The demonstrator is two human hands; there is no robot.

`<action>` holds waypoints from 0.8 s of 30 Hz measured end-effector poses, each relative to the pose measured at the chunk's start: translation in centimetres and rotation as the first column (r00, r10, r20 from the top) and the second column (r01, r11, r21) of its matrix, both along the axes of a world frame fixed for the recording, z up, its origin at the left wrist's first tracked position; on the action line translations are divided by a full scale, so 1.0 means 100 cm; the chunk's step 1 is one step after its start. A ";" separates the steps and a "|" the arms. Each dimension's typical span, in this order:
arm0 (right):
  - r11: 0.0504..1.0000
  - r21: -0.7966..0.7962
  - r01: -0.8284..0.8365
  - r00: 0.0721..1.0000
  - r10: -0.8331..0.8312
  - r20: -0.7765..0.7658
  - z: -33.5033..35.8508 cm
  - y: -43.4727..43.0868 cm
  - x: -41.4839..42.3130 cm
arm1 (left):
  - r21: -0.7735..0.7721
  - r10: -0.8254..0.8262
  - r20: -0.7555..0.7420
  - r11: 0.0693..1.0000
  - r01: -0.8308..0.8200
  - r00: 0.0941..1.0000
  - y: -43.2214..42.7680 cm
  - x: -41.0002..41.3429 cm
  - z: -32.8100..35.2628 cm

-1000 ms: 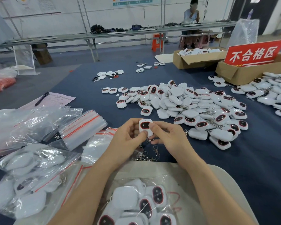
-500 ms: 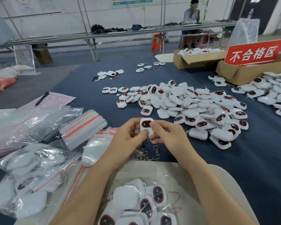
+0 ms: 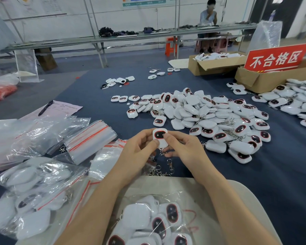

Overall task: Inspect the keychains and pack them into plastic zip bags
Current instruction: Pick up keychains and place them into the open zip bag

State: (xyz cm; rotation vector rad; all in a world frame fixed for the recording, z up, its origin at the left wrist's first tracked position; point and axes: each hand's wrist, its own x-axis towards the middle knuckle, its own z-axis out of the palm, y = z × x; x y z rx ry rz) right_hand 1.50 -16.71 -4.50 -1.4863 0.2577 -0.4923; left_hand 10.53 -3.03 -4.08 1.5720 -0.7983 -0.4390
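Observation:
I hold one white keychain [image 3: 159, 137] with a black, red-rimmed oval face upright between both hands. My left hand [image 3: 140, 149] grips its left side and my right hand [image 3: 182, 147] its right side, thumbs on the front. Its metal ring and clasp [image 3: 170, 163] dangle below. A large pile of the same keychains [image 3: 210, 117] lies on the blue cloth just beyond my right hand. An open zip bag holding several keychains [image 3: 157, 221] rests close to me between my forearms. A stack of empty zip bags [image 3: 88, 140] lies to the left.
Filled bags [image 3: 28, 195] sit at the near left. Loose plastic [image 3: 25, 133], a paper and pen [image 3: 46, 107] lie farther left. Cardboard boxes [image 3: 217, 65] and a red sign [image 3: 276, 58] stand at the back right, with another keychain pile [image 3: 297, 99]. A person sits at a far bench.
Both hands have raised the keychain slightly and the thumbs have shifted on its face; otherwise the scene is the same.

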 end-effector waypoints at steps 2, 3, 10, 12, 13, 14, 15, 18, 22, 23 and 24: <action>1.000 -0.001 -0.007 1.000 0.007 0.001 0.000 0.000 0.001 | -0.015 -0.002 -0.015 1.000 0.002 1.000 0.000 0.000 0.000; 1.000 -0.002 -0.009 1.000 0.009 0.002 -0.001 -0.001 0.001 | -0.020 -0.004 -0.017 1.000 0.004 1.000 0.000 0.000 0.000; 0.998 -0.054 -0.043 0.999 0.043 0.000 -0.002 -0.003 0.000 | -0.025 -0.001 -0.013 1.000 0.001 1.000 0.001 -0.001 0.002; 0.996 -0.074 -0.058 0.998 0.059 0.002 -0.002 -0.003 0.000 | -0.031 0.001 -0.020 1.000 -0.001 1.000 0.001 0.000 0.001; 0.994 -0.085 -0.061 0.998 0.062 0.004 -0.002 -0.003 0.000 | -0.036 0.001 -0.022 0.999 -0.002 1.000 0.001 0.001 0.001; 0.993 -0.100 -0.060 0.998 0.061 0.003 -0.002 -0.003 -0.001 | -0.040 -0.001 -0.024 0.999 0.000 1.000 0.001 0.001 0.001; 0.991 -0.119 -0.057 0.998 0.057 0.000 -0.002 -0.003 -0.001 | -0.043 -0.004 -0.029 0.999 0.002 1.000 0.001 0.001 0.001; 0.987 -0.153 -0.050 0.999 0.049 -0.006 -0.002 -0.004 -0.001 | -0.047 -0.011 -0.038 0.999 0.009 0.999 0.001 0.001 0.000; 0.987 -0.154 -0.056 0.998 0.055 -0.010 -0.002 -0.004 -0.002 | -0.045 -0.013 -0.028 0.999 0.012 1.000 0.001 0.002 -0.001; 0.986 -0.156 -0.056 0.998 0.055 -0.011 -0.002 -0.004 -0.002 | -0.045 -0.015 -0.028 0.999 0.014 0.999 0.001 0.002 -0.001; 0.986 -0.155 -0.054 0.999 0.053 -0.011 -0.002 -0.004 -0.002 | -0.046 -0.018 -0.030 0.999 0.017 0.999 0.000 0.002 -0.001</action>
